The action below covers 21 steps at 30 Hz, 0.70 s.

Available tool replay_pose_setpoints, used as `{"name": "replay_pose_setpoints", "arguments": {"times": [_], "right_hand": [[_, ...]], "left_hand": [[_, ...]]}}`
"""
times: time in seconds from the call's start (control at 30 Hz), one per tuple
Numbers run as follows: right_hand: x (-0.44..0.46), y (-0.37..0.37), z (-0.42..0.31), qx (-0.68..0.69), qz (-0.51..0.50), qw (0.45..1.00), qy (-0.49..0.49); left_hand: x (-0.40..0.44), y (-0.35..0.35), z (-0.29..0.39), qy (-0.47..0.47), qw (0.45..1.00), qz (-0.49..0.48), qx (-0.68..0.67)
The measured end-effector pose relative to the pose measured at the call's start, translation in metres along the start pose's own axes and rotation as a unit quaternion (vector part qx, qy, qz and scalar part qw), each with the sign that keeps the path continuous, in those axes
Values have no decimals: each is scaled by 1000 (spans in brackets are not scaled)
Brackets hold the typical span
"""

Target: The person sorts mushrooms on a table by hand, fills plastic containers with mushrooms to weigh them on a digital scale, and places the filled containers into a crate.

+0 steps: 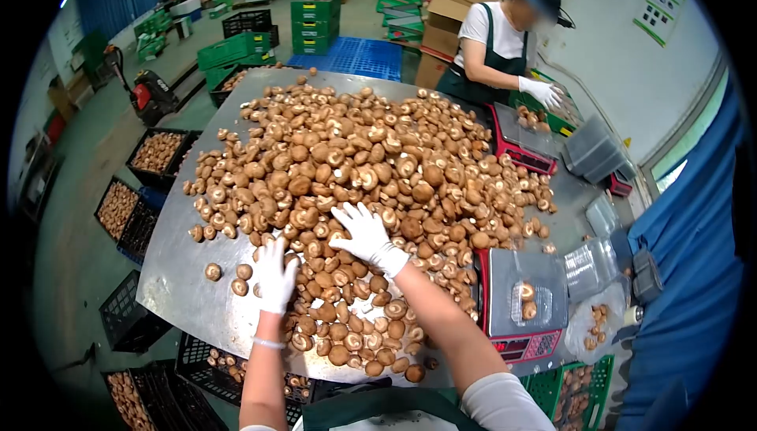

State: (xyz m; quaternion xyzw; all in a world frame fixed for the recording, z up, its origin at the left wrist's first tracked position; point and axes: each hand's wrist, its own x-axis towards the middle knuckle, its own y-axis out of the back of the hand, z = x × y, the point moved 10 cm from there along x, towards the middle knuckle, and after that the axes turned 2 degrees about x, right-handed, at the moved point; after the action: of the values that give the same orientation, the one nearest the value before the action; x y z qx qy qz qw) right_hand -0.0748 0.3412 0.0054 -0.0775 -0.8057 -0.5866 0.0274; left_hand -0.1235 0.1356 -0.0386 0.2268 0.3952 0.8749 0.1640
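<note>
A big heap of brown shiitake mushrooms (347, 155) covers much of a metal table (177, 250). My left hand (276, 277), in a white glove, lies at the heap's near left edge with fingers stretched out, touching mushrooms beside it. My right hand (367, 238), also gloved in white, rests on the front of the heap. Its fingers are spread over the mushrooms, and no mushroom is gripped in it. Between my forearms lies a looser spread of mushrooms (339, 332). A few single mushrooms (240, 287) sit left of my left hand.
On the right, a red scale (512, 348) carries a clear plastic tray (530, 305) with mushrooms. Clear containers (595, 151) stack behind it. Across the table, a co-worker's gloved hand (542, 92) is near another scale (524, 139). Black crates (130, 313) line the floor at left.
</note>
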Motion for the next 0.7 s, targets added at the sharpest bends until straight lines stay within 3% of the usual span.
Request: {"name": "replay_pose_setpoints", "arguments": {"times": [0.07, 0.13, 0.2, 0.27, 0.33, 0.4, 0.47, 0.53, 0.6, 0.63, 0.7], "right_hand": [[8, -41, -2, -40, -88, 995, -17], [0, -52, -9, -128, -86, 988, -14], [-15, -45, -11, -81, -41, 996, 24], [-42, -39, -14, -68, -4, 994, 89], [-66, -34, -9, 26, -46, 996, 67], [-90, -15, -16, 3, -16, 996, 87], [-106, 4, -15, 23, -10, 997, 68], [-122, 11, -5, 29, 7, 998, 48], [-136, 7, 11, 58, -7, 998, 4], [-142, 12, 13, 52, 3, 999, -9], [-153, 13, 22, 73, 29, 996, -37]], "left_hand": [[5, -44, 3, 19, 995, -34, 93], [0, -56, 34, -8, 975, -43, 216], [-10, -57, 64, 16, 986, -168, 16], [-30, -47, 97, -116, 985, -95, 86], [-46, -47, 119, -170, 977, -104, 80], [-63, -44, 139, -220, 966, -112, 75], [-77, -47, 145, -229, 959, -167, 4], [-75, -27, 150, -227, 942, -189, -161], [-54, 9, 135, -271, 953, -108, -76], [-30, 27, 112, -214, 963, -142, -80], [3, 78, 25, -60, 987, 75, -131]]}}
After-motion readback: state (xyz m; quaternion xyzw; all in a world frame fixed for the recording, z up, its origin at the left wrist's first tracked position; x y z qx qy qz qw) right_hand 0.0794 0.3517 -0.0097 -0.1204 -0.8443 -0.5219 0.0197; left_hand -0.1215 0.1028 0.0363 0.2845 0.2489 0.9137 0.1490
